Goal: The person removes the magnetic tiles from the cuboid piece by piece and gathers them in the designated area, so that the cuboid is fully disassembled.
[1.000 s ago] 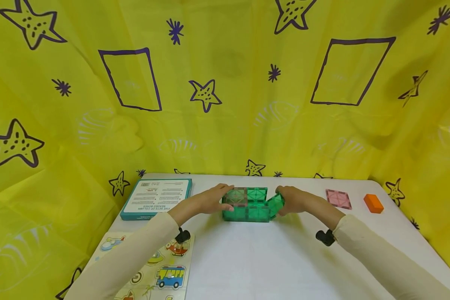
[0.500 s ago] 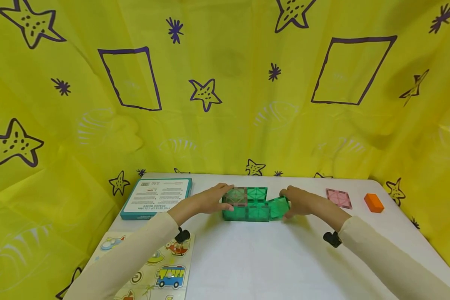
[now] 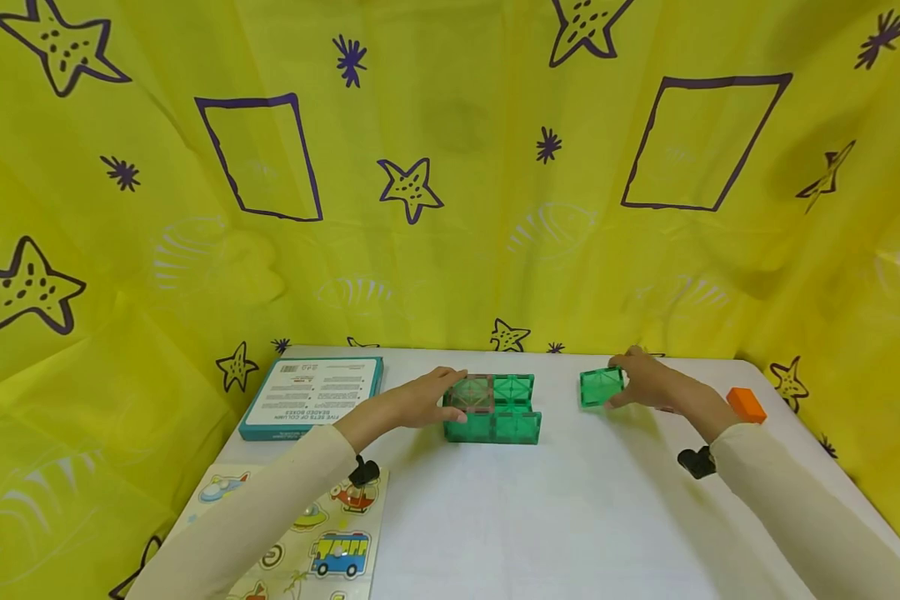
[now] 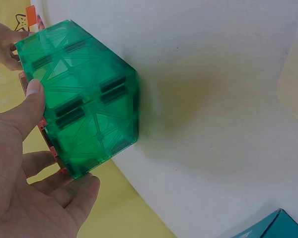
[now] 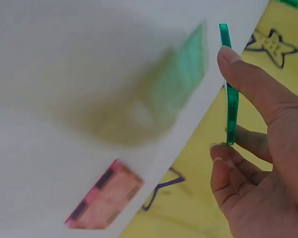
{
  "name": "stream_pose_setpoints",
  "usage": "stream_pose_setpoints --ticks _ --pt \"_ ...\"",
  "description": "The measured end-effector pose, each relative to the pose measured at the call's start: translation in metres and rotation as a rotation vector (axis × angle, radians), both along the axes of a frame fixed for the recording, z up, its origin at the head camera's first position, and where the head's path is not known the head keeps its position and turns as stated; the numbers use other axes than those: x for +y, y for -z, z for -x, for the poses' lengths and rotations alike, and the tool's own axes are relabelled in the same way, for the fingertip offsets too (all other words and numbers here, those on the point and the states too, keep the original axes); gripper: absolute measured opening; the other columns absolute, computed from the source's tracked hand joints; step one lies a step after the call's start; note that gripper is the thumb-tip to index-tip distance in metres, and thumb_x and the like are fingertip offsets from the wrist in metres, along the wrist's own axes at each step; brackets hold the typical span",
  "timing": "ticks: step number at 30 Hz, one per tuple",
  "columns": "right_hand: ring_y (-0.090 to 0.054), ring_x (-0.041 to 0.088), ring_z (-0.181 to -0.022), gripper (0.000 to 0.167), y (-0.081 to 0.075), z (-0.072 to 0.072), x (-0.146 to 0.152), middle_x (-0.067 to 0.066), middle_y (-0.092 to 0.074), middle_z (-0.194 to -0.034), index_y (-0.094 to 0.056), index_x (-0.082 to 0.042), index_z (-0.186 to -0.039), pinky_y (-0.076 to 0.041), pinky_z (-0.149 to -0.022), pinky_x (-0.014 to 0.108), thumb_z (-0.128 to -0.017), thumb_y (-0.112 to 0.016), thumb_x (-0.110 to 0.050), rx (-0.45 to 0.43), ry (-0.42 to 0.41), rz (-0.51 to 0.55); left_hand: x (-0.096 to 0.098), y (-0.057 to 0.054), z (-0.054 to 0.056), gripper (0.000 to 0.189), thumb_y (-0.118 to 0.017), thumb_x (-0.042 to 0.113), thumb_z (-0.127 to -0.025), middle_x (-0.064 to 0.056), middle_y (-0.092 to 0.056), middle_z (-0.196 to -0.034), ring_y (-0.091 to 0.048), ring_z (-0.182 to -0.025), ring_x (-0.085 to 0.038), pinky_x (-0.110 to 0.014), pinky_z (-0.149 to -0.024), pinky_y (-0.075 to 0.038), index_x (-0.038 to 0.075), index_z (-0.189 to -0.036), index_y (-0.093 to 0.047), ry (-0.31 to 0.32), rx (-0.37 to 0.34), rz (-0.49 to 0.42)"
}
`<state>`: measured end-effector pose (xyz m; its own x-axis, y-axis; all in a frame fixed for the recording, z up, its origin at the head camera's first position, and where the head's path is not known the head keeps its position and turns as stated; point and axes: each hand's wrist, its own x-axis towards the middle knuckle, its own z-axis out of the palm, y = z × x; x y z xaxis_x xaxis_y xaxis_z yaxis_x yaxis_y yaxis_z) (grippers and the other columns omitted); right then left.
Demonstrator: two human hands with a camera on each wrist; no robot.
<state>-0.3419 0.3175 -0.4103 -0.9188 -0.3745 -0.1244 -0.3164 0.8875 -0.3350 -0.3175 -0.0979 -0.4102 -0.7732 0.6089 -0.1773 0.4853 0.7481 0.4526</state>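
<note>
My left hand [image 3: 418, 402] grips the left end of a box-like build of green magnetic tiles [image 3: 516, 427], thumb on the front and fingers round the side. A pink magnetic tile [image 3: 472, 392] lies over the build's left part. To the right, my right hand [image 3: 651, 382] pinches a single green magnetic tile [image 3: 601, 387] between thumb and fingers. In the right wrist view this tile [image 5: 232, 111] shows edge-on, its green-tinted shadow falling on the white table. Another pink magnetic tile [image 5: 107, 198] lies below it there; in the head view the right hand mostly hides it.
An orange block [image 3: 747, 405] sits at the right of the white table [image 3: 495, 517]. On the left are a teal-edged box [image 3: 311, 393] and, nearer, a vehicle puzzle board [image 3: 378, 533]. A yellow patterned curtain [image 3: 450, 275] hangs behind the table.
The green tile in my right hand has come away from the build's right end and moved right. My left hand stays on the build.
</note>
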Motion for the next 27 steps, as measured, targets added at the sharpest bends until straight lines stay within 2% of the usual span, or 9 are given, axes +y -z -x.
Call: stream_pose_setpoints --ticks 5,11,17,20,24,27 --pt "-0.051 0.056 -0.118 0.085 0.008 0.007 0.021 0.044 -0.045 -0.132 -0.053 0.017 -0.139 -0.048 -0.098 0.07 -0.083 -0.092 -0.032 0.016 0.026 -0.014 0.0 0.0 0.001 0.085 -0.066 0.042 -0.105 -0.02 -0.03 -0.169 -0.036 -0.154 -0.038 -0.052 -0.124 -0.036 0.006 -0.168 -0.024 0.008 0.003 0.002" --pt "-0.036 0.069 -0.131 0.085 0.019 0.014 0.034 0.049 -0.039 -0.143 -0.053 0.016 -0.14 -0.036 -0.104 0.081 -0.083 -0.092 -0.034 0.021 0.029 -0.014 -0.001 -0.001 0.001 0.085 -0.067 0.042 -0.104 -0.021 -0.031 -0.168 -0.038 -0.153 -0.038 -0.052 -0.124 -0.036 0.005 -0.168 -0.024 0.011 0.008 -0.003" --pt "-0.034 0.07 -0.133 0.086 0.027 0.017 0.039 0.049 -0.037 -0.146 -0.051 0.015 -0.142 -0.033 -0.105 0.083 -0.084 -0.091 -0.033 0.017 0.014 0.005 -0.001 0.001 0.001 0.085 -0.066 0.043 -0.104 -0.02 -0.029 -0.169 -0.036 -0.155 -0.037 -0.051 -0.125 -0.035 0.007 -0.169 -0.023 0.0 -0.002 -0.006" --pt "-0.038 0.069 -0.132 0.084 0.03 0.017 0.039 0.044 -0.043 -0.145 -0.05 0.011 -0.144 -0.033 -0.102 0.085 -0.085 -0.09 -0.034 -0.007 0.013 0.032 -0.001 0.002 0.002 0.085 -0.066 0.043 -0.104 -0.019 -0.029 -0.17 -0.037 -0.154 -0.037 -0.051 -0.124 -0.035 0.007 -0.169 -0.023 0.0 -0.003 -0.01" --pt "-0.047 0.062 -0.125 0.072 0.034 0.017 0.04 0.035 -0.054 -0.14 -0.055 0.003 -0.136 -0.036 -0.097 0.084 -0.086 -0.09 -0.035 -0.024 0.025 0.047 -0.001 0.003 0.004 0.085 -0.065 0.045 -0.105 -0.019 -0.029 -0.169 -0.037 -0.154 -0.037 -0.051 -0.124 -0.036 0.007 -0.169 -0.023 0.002 -0.001 -0.001" --pt "-0.049 0.057 -0.118 0.061 0.034 0.017 0.042 0.033 -0.056 -0.139 -0.059 -0.001 -0.126 -0.039 -0.093 0.082 -0.086 -0.089 -0.036 -0.026 0.031 0.016 -0.002 0.004 0.004 0.085 -0.065 0.045 -0.105 -0.019 -0.029 -0.169 -0.037 -0.154 -0.036 -0.051 -0.124 -0.036 0.007 -0.169 -0.023 0.003 -0.002 -0.001"
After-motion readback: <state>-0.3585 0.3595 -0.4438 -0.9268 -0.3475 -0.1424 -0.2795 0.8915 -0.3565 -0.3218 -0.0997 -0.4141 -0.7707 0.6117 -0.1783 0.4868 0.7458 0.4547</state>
